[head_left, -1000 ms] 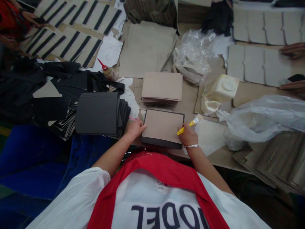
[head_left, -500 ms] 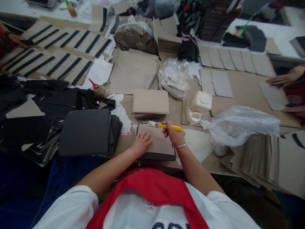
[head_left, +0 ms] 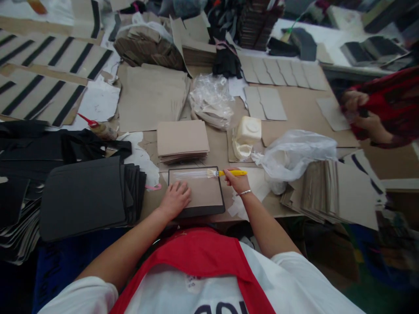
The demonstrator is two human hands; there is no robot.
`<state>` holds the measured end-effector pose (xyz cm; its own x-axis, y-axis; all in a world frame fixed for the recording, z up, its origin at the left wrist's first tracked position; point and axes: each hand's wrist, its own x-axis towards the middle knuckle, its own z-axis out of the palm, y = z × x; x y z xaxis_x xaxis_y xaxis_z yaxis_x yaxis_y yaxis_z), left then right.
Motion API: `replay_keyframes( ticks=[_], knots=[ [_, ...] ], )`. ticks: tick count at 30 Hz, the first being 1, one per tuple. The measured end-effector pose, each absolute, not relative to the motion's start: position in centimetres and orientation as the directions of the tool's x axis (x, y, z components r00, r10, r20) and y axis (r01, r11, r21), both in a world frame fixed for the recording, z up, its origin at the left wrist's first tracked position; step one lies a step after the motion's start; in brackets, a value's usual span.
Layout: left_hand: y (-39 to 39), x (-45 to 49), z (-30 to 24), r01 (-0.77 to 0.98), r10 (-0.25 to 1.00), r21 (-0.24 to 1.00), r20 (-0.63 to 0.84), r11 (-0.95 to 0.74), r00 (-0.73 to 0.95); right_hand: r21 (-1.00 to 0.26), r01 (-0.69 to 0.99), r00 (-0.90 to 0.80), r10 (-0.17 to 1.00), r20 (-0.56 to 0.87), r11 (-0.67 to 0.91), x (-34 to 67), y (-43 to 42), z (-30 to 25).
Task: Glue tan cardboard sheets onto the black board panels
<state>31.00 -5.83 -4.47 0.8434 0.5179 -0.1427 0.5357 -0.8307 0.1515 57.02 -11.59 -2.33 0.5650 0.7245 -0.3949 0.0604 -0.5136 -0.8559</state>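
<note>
A tan board on a black backing (head_left: 203, 194) lies at the table's near edge in front of me. My left hand (head_left: 175, 199) rests flat on its left part, fingers spread. My right hand (head_left: 236, 181) is closed on a yellow-handled brush (head_left: 225, 173). Its bristles touch the board's far edge, where a pale wet streak runs leftward. A stack of tan boards (head_left: 182, 140) sits just beyond. A white glue tub (head_left: 249, 130) stands to the right of that stack.
A pile of black pieces (head_left: 88, 196) lies to my left, with a red-capped bottle (head_left: 98, 127) behind it. A clear plastic bag (head_left: 296, 152) and fanned grey sheets (head_left: 330, 192) sit to the right. Another person's hands (head_left: 363, 115) work at the far right.
The brush has swung from pointing right to pointing left and has laid a pale streak along the board's far edge. My left hand moved onto the board. The camera has tilted up and turned rightward.
</note>
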Motion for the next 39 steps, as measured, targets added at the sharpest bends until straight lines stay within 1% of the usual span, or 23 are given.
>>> replay_keyframes(
  ticks=[3, 5, 7, 9, 10, 11, 13, 14, 16, 18, 20, 24, 26, 28, 30, 31, 32, 33, 35, 36, 37, 38, 39],
  knots=[
    [-6.1, 31.4, -4.2, 0.522, 0.504, 0.156, -0.141, -0.838, 0.852, -0.874, 0.035, 0.563, 0.732, -0.384, -0.485, 58.0, -13.0, -1.6],
    [-6.3, 31.7, -4.2, 0.529, 0.511, 0.177, -0.138, -0.830, 0.849, -0.904, 0.046, 0.556, 0.763, -0.329, -0.424, 59.2, -15.0, -1.0],
    [-6.4, 32.0, -4.4, 0.536, 0.519, 0.200, -0.137, -0.820, 0.844, -0.920, 0.124, 0.551, 0.797, -0.246, -0.370, 60.8, -18.2, -0.7],
    [-6.5, 32.2, -4.6, 0.536, 0.518, 0.212, -0.135, -0.817, 0.844, -0.886, 0.282, 0.536, 0.826, -0.171, -0.367, 62.1, -22.4, -1.0],
    [-6.6, 32.3, -4.7, 0.534, 0.518, 0.212, -0.130, -0.818, 0.846, -0.837, 0.390, 0.531, 0.836, -0.137, -0.384, 62.4, -24.7, -1.6],
    [-6.7, 32.3, -4.8, 0.531, 0.517, 0.210, -0.125, -0.821, 0.847, -0.762, 0.508, 0.518, 0.849, -0.103, -0.402, 62.5, -26.8, -2.4],
    [-6.8, 32.2, -5.1, 0.528, 0.516, 0.202, -0.114, -0.825, 0.849, -0.533, 0.729, 0.490, 0.871, -0.032, -0.429, 62.1, -30.6, -4.8],
    [-6.8, 32.2, -5.1, 0.528, 0.516, 0.198, -0.110, -0.826, 0.849, -0.422, 0.806, 0.453, 0.891, -0.012, -0.416, 61.6, -32.1, -6.3],
    [-6.9, 32.2, -5.3, 0.528, 0.516, 0.193, -0.110, -0.827, 0.849, -0.264, 0.899, 0.365, 0.931, 0.013, -0.349, 60.7, -34.4, -9.1],
    [-7.0, 32.2, -5.4, 0.531, 0.517, 0.189, -0.118, -0.826, 0.848, -0.177, 0.937, 0.312, 0.950, 0.027, -0.303, 60.0, -35.9, -11.4],
    [-7.0, 32.3, -5.3, 0.532, 0.515, 0.183, -0.132, -0.827, 0.847, -0.131, 0.944, 0.309, 0.951, 0.014, -0.304, 60.0, -36.7, -12.8],
    [-6.8, 32.4, -4.8, 0.534, 0.507, 0.164, -0.181, -0.829, 0.843, -0.118, 0.939, 0.318, 0.946, -0.054, -0.322, 61.2, -37.5, -13.1],
    [-6.7, 32.5, -4.6, 0.544, 0.507, 0.165, -0.220, -0.823, 0.833, -0.124, 0.925, 0.352, 0.934, -0.065, -0.358, 61.8, -37.5, -12.1],
    [-6.8, 32.7, -4.2, 0.585, 0.545, 0.169, -0.231, -0.793, 0.806, -0.153, 0.904, 0.398, 0.917, -0.037, -0.399, 61.9, -36.9, -10.6],
    [-7.5, 33.3, -3.6, 0.633, 0.607, 0.213, -0.179, -0.744, 0.774, -0.227, 0.887, 0.424, 0.904, 0.056, -0.402, 61.2, -35.3, -8.7],
    [-8.0, 34.0, -3.1, 0.644, 0.633, 0.264, -0.136, -0.718, 0.762, -0.281, 0.879, 0.428, 0.896, 0.116, -0.384, 60.6, -34.2, -7.5],
    [-8.7, 34.8, -2.6, 0.622, 0.634, 0.344, -0.092, -0.703, 0.768, -0.348, 0.868, 0.432, 0.885, 0.176, -0.355, 59.8, -32.8, -6.3],
    [-9.4, 35.8, -2.1, 0.567, 0.609, 0.450, -0.061, -0.690, 0.791, -0.426, 0.847, 0.438, 0.872, 0.220, -0.318, 58.9, -31.2, -4.9],
    [-10.7, 38.1, -1.2, 0.401, 0.535, 0.685, -0.019, -0.608, 0.845, -0.612, 0.755, 0.461, 0.855, 0.238, -0.237, 57.0, -27.9, -2.2],
    [-11.2, 39.2, -0.9, 0.322, 0.503, 0.791, -0.021, -0.521, 0.864, -0.705, 0.679, 0.478, 0.852, 0.212, -0.206, 56.1, -26.2, -0.8],
    [-11.5, 40.1, -0.6, 0.283, 0.491, 0.876, -0.062, -0.390, 0.869, -0.778, 0.600, 0.498, 0.848, 0.179, -0.189, 55.4, -24.6, 0.4],
    [-11.6, 40.6, -0.5, 0.270, 0.468, 0.935, -0.137, -0.229, 0.873, -0.835, 0.522, 0.519, 0.842, 0.146, -0.177, 54.8, -23.1, 1.4],
    [-11.5, 40.8, -0.5, 0.277, 0.441, 0.960, -0.227, -0.051, 0.868, -0.876, 0.452, 0.541, 0.833, 0.118, -0.169, 54.5, -21.7, 2.1]
  ],
)
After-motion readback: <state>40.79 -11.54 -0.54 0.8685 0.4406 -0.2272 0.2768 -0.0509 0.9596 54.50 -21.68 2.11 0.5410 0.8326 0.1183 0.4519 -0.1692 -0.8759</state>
